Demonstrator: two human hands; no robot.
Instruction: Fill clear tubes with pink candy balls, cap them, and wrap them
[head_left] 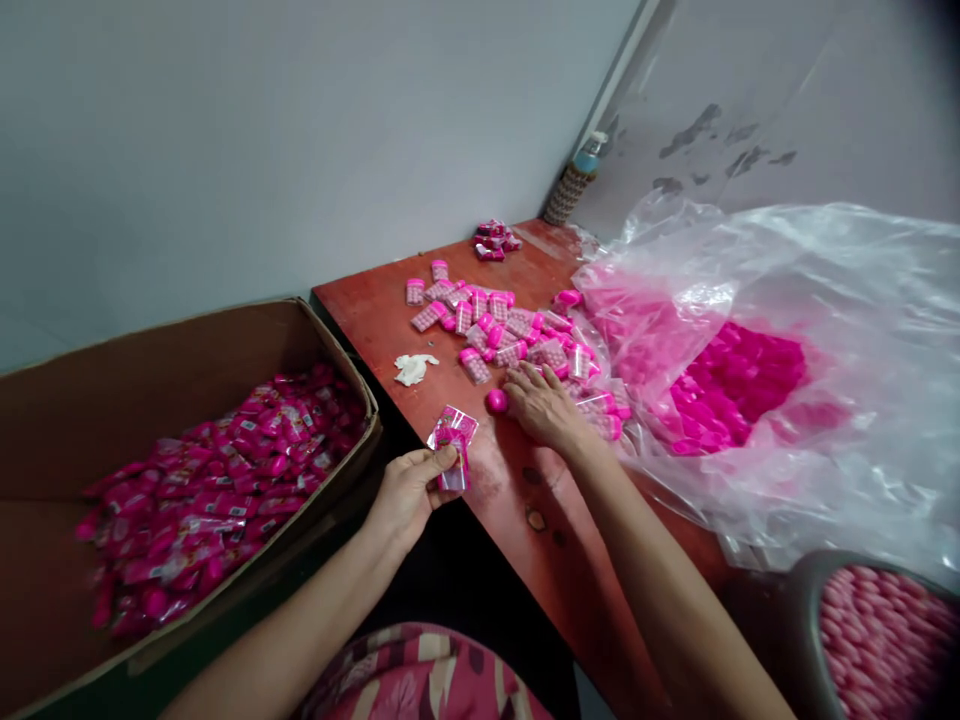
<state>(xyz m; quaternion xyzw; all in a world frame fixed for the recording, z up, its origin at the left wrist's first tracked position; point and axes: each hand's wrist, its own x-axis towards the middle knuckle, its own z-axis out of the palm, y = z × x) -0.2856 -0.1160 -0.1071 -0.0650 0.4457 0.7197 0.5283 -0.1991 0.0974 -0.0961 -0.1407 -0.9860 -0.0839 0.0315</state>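
Note:
My left hand (409,490) pinches a small clear pink-printed packet (454,440) just off the near-left edge of the red table (382,310). My right hand (544,405) lies on the table with its fingers curled around a pink capped tube (496,401), next to a pile of several similar pink-capped tubes (495,325).
A cardboard box (150,350) at the left holds many filled pink packets. A big clear plastic bag (787,340) with pink caps lies at the right. A dark bowl (806,610) of pink pieces sits at the lower right. A crumpled white scrap (414,368) and a bottle (574,180) are near the wall.

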